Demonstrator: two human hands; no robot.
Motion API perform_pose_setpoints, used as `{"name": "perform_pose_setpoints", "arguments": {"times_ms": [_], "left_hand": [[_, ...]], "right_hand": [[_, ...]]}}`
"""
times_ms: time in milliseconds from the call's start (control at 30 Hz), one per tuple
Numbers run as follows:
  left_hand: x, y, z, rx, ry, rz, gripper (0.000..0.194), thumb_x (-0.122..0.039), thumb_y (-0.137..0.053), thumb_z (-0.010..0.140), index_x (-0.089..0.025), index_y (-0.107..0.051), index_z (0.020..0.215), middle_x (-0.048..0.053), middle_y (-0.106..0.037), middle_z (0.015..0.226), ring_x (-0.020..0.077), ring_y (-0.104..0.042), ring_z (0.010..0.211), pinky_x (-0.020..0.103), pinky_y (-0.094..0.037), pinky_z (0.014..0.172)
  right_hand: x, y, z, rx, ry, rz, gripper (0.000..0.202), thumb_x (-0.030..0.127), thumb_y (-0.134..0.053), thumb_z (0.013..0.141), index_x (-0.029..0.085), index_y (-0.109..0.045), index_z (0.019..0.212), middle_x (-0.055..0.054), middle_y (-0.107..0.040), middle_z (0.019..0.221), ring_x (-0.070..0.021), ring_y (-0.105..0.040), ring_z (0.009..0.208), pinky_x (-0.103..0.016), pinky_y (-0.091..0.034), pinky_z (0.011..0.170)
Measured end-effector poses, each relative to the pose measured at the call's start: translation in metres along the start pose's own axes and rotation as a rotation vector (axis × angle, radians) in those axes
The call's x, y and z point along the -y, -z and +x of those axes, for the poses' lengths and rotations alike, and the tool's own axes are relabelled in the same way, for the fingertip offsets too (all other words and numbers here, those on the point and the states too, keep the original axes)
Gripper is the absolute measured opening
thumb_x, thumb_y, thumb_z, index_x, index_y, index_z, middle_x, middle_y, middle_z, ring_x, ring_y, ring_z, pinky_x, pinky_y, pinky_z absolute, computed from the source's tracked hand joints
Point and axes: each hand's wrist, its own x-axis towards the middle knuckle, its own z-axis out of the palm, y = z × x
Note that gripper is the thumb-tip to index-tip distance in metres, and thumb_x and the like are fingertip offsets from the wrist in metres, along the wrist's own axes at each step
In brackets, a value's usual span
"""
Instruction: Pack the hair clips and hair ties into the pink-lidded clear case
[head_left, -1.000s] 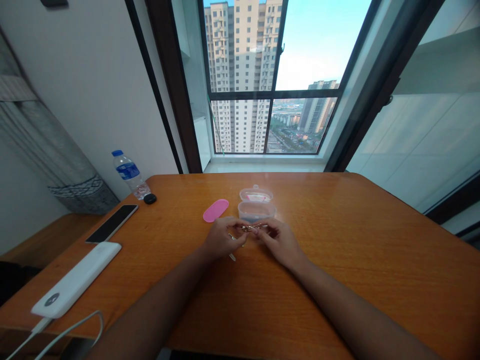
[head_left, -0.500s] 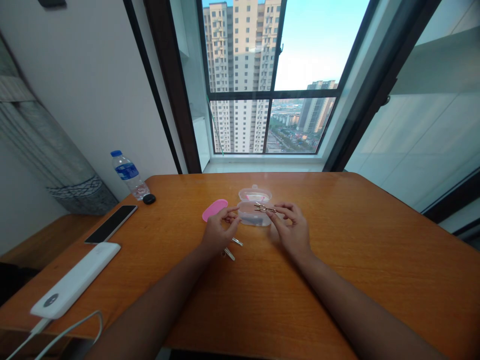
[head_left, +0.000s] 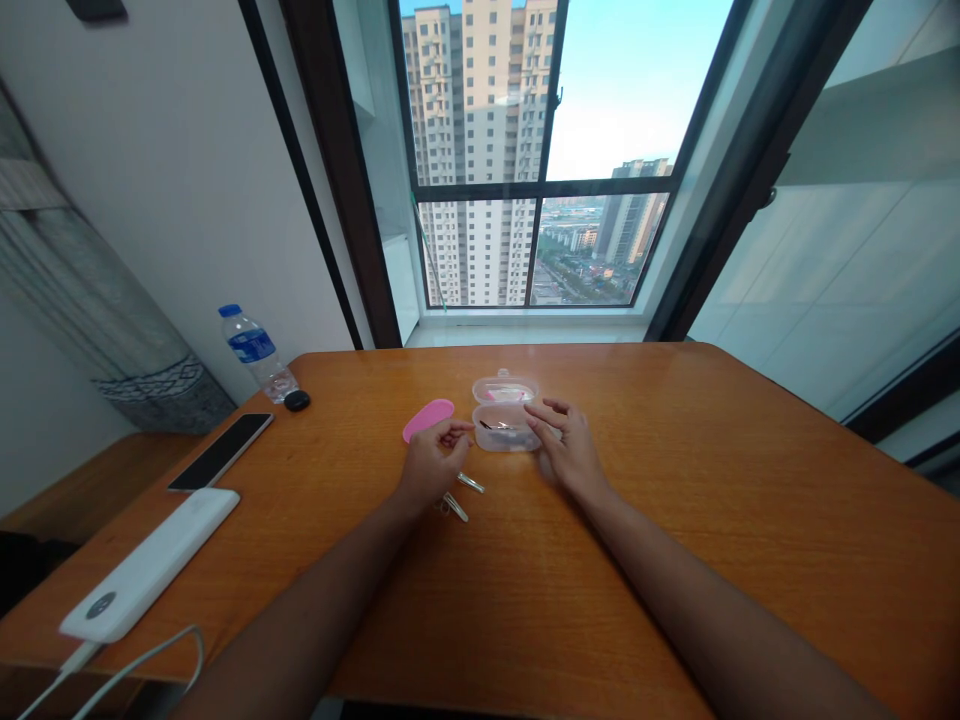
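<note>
A small clear plastic case (head_left: 507, 441) stands with its lid (head_left: 506, 390) raised at the back. Inside it lie what look like small metal scissors (head_left: 491, 427), partly hidden by the case wall. My right hand (head_left: 566, 446) is at the case's right edge, fingers apart and holding nothing. At the left edge my left hand (head_left: 435, 460) rests with fingers loosely stretched; whether the fingertips touch the case I cannot tell. Behind that hand sits a pink oval case (head_left: 426, 415). Two small metal tools, one like nail clippers (head_left: 471, 483) and another shiny one (head_left: 455, 507), lie in front.
Along the left side of the wooden table (head_left: 675, 560) are a phone (head_left: 221, 452), a white power bank (head_left: 150, 565) with a cable (head_left: 142, 665), a water bottle (head_left: 259, 355) and a black round object (head_left: 297, 400). A window (head_left: 540, 190) is beyond the far edge.
My right hand has let go of the small scissors, which now lie in the clear case. Its fingers have opened at the case's right edge. My left hand has hardly moved.
</note>
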Motion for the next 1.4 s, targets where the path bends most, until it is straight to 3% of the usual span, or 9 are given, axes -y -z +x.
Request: {"name": "perform_pose_setpoints", "arguments": {"times_ms": [267,333,433,533,633,767,933,1200,1400], "left_hand": [[0.008,0.002,0.003,0.058,-0.029,0.21,0.021,-0.018,-0.055,0.081,-0.016,-0.073,0.091,0.004,-0.073,0.08,0.0165,-0.064,0.072,0.028,-0.051,0.07],[0.009,0.01,0.005,0.135,-0.099,0.305,0.024,-0.011,-0.052,0.078,-0.017,-0.073,0.087,0.004,-0.072,0.082,0.0171,-0.063,0.075,0.029,-0.05,0.073],[0.004,0.028,0.01,0.387,-0.287,0.417,0.028,-0.004,-0.051,0.073,-0.019,-0.072,0.081,0.005,-0.07,0.083,0.0191,-0.062,0.082,0.031,-0.049,0.079],[-0.002,0.045,0.012,0.481,-0.351,0.422,0.027,-0.007,-0.054,0.075,-0.021,-0.073,0.086,0.005,-0.069,0.088,0.0199,-0.061,0.088,0.031,-0.049,0.083],[-0.002,0.05,0.012,0.535,-0.343,0.409,0.02,-0.021,-0.062,0.081,-0.023,-0.074,0.096,0.006,-0.067,0.097,0.0196,-0.061,0.09,0.03,-0.049,0.083],[0.004,0.046,0.01,0.616,-0.33,0.426,0.015,-0.03,-0.067,0.081,-0.024,-0.076,0.093,0.005,-0.065,0.095,0.0182,-0.061,0.087,0.027,-0.048,0.079],[0.007,0.041,0.009,0.631,-0.321,0.446,0.013,-0.03,-0.065,0.084,-0.022,-0.074,0.089,0.005,-0.065,0.095,0.0174,-0.06,0.088,0.026,-0.048,0.078],[0.006,0.039,0.009,0.577,-0.338,0.453,0.009,-0.027,-0.063,0.084,-0.02,-0.069,0.084,0.005,-0.067,0.088,0.0176,-0.061,0.085,0.026,-0.047,0.075],[0.006,0.037,0.01,0.484,-0.312,0.466,0.014,-0.03,-0.061,0.086,-0.019,-0.068,0.089,0.005,-0.071,0.089,0.0181,-0.063,0.084,0.027,-0.047,0.077]], "right_hand": [[0.017,0.01,-0.007,-0.063,0.037,0.014,0.034,0.043,-0.05,0.095,0.024,-0.075,0.109,-0.012,-0.059,0.115,-0.028,-0.053,0.113,-0.048,-0.04,0.101],[0.031,0.015,-0.011,-0.104,0.094,0.019,0.029,0.039,-0.052,0.095,0.024,-0.075,0.105,-0.012,-0.06,0.115,-0.028,-0.053,0.114,-0.047,-0.04,0.102],[0.049,0.022,-0.017,-0.084,0.174,0.066,0.025,0.035,-0.053,0.095,0.025,-0.075,0.102,-0.01,-0.063,0.11,-0.0271,-0.057,0.108,-0.045,-0.044,0.096],[0.062,0.024,-0.026,0.139,0.279,0.117,0.024,0.03,-0.052,0.095,0.026,-0.073,0.105,-0.008,-0.068,0.099,-0.0241,-0.061,0.096,-0.04,-0.049,0.086],[0.072,0.021,-0.036,0.459,0.451,0.071,0.024,0.026,-0.053,0.094,0.027,-0.073,0.108,-0.006,-0.069,0.096,-0.0224,-0.062,0.092,-0.037,-0.049,0.082],[0.086,0.015,-0.047,0.657,0.619,0.01,0.028,0.025,-0.054,0.094,0.03,-0.07,0.116,-0.004,-0.065,0.12,-0.0223,-0.057,0.108,-0.038,-0.044,0.095],[0.092,0.009,-0.053,0.706,0.713,-0.116,0.032,0.032,-0.056,0.094,0.032,-0.064,0.125,-0.003,-0.059,0.133,-0.0265,-0.051,0.114,-0.043,-0.04,0.098],[0.088,0.007,-0.052,0.651,0.654,-0.184,0.029,0.024,-0.052,0.095,0.026,-0.066,0.12,-0.002,-0.066,0.124,-0.0241,-0.054,0.102,-0.039,-0.043,0.089],[0.075,0.005,-0.046,0.608,0.548,-0.163,0.017,0.019,-0.058,0.09,0.024,-0.074,0.088,-0.003,-0.073,0.092,-0.021,-0.059,0.092,-0.035,-0.044,0.085]]}}
